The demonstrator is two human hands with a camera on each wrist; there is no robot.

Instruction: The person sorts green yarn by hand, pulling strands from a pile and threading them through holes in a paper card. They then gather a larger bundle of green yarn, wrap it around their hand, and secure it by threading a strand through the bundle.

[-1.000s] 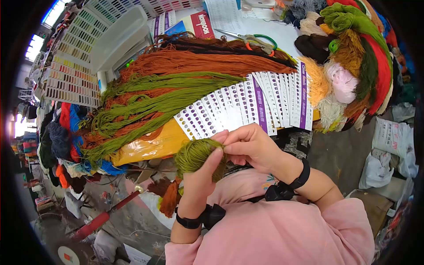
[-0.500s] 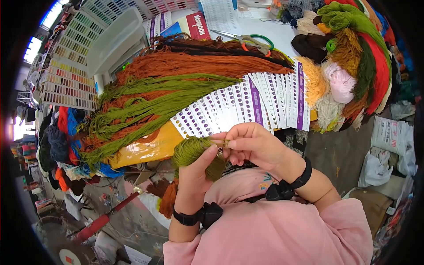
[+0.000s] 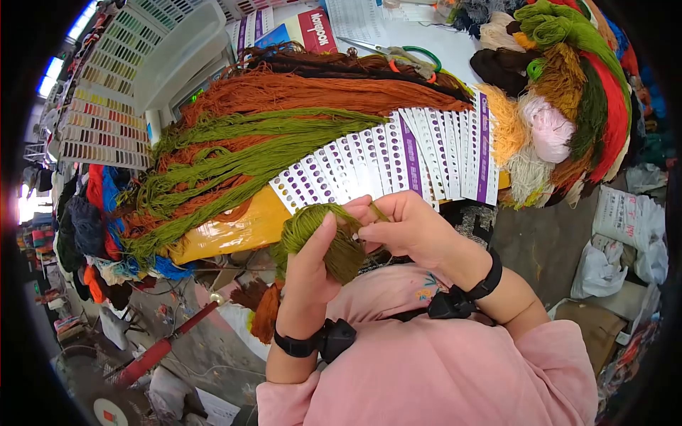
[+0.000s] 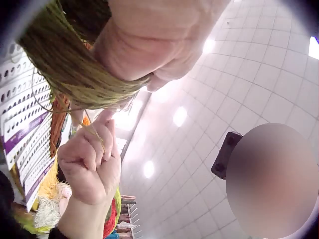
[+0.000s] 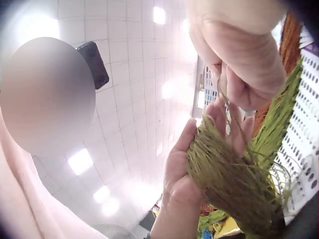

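Note:
An olive-green skein of thread point(image 3: 344, 255) is bunched in my left hand point(image 3: 307, 266), in front of the pink shirt. The thumb lies along the near side of the skein and the other fingers go round behind it. My right hand point(image 3: 412, 227) is close beside it, pinching a few strands between thumb and forefinger. In the right wrist view those strands point(image 5: 232, 117) run from the bundle point(image 5: 224, 174) up to the right fingertips. Some loose loops point(image 5: 281, 179) stick out from the skein's side.
Long green hanks point(image 3: 234, 153) and rust-orange hanks point(image 3: 312, 96) lie across the table beyond the hands. Fanned punched cards point(image 3: 355, 170) are just ahead. Farther back are scissors point(image 3: 366, 45), a notebook point(image 3: 316, 32) and a clear plastic tray point(image 3: 181, 60). Mixed skeins point(image 3: 547, 128) are heaped at right.
My right fingers have drawn a strand up from the skein, with the forefinger now raised. The left hand keeps its grip and has turned slightly. The head view has shifted a little.

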